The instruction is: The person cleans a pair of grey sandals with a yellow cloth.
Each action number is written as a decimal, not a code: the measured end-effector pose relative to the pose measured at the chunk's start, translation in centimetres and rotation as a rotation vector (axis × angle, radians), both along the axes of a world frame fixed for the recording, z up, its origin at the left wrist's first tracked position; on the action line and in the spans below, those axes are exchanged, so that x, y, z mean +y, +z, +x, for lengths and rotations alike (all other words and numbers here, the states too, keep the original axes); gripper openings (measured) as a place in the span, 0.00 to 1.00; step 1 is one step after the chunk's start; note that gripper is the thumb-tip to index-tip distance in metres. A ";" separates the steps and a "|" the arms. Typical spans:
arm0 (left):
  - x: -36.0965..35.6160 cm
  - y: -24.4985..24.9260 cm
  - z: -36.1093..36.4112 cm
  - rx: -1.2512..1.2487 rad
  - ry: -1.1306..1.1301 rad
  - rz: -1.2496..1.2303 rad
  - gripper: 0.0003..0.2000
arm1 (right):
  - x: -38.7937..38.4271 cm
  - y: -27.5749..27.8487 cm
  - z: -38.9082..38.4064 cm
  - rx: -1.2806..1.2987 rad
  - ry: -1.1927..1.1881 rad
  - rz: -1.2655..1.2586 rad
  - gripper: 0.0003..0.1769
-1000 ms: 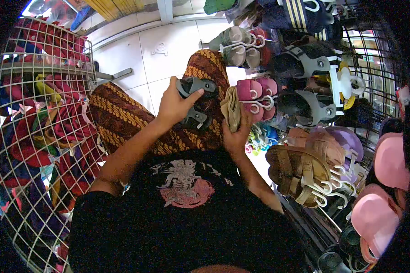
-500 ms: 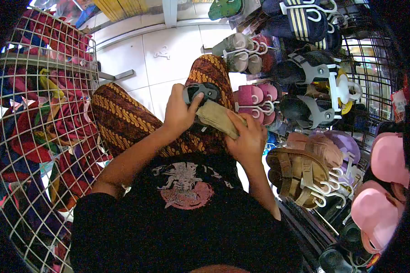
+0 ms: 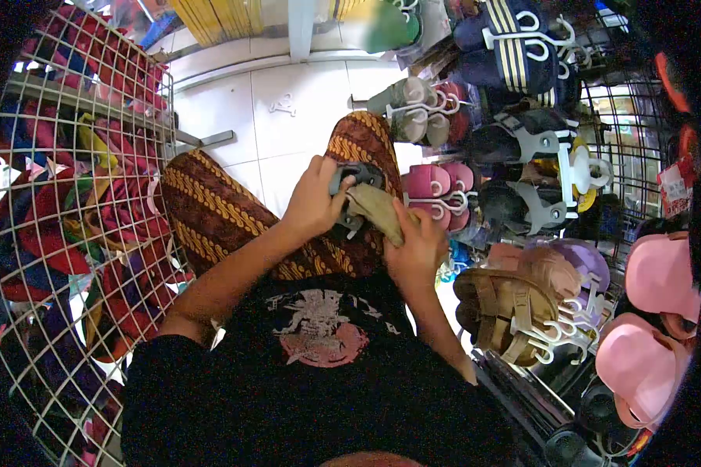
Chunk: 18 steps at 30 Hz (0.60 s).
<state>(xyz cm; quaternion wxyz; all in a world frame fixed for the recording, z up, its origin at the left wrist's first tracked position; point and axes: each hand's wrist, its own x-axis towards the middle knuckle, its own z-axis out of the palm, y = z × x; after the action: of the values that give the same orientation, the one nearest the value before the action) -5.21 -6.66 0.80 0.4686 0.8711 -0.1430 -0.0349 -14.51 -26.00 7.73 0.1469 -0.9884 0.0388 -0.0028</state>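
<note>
Over my lap, my left hand (image 3: 316, 194) grips a dark grey and black sandal (image 3: 360, 176), its thumb pressed on the near side. A folded olive-tan cloth (image 3: 377, 213) lies against the sandal. My right hand (image 3: 417, 244) holds the cloth's lower right end, fingers closed round it. Part of the sandal is hidden behind the cloth and my left fingers. My legs, in brown patterned fabric (image 3: 214, 204), are bent beneath both hands.
A wire basket (image 3: 93, 202) of colourful goods stands at left. On the right hang black sandals (image 3: 522, 206), brown sandals (image 3: 506, 307) and pink footwear (image 3: 639, 362). A white hanger (image 3: 283, 105) lies on the tiled floor (image 3: 234, 101).
The cloth is now more bunched and angled against the sandal, and my right hand has shifted slightly. The whole view has moved a little, so the surroundings sit lower.
</note>
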 end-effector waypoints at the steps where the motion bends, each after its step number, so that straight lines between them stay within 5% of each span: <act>1: 0.1 0.7 0.2 0.029 -0.003 0.007 0.17 | 0.0 -0.1 -0.1 0.025 0.009 0.017 0.38; 7: -0.2 0.4 0.4 0.118 0.045 -0.167 0.20 | -4.5 0.5 -0.1 0.219 0.121 0.472 0.31; 10: 0.2 -0.2 0.7 0.210 -0.005 -0.218 0.22 | -4.8 0.6 -0.5 0.317 -0.236 0.690 0.26; 15: 0.8 -0.4 0.6 0.233 -0.098 -0.373 0.28 | -5.0 -0.3 -0.1 0.268 -0.232 0.590 0.18; 18: 0.6 0.5 0.5 0.099 -0.104 -0.230 0.29 | -4.5 0.3 0.6 0.246 -0.216 0.604 0.18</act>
<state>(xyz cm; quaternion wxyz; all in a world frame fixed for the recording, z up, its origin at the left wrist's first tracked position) -4.70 -6.07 1.34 0.5693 0.8002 -0.1679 -0.0856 -13.96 -30.46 8.00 0.4261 -0.8834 0.1595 0.1125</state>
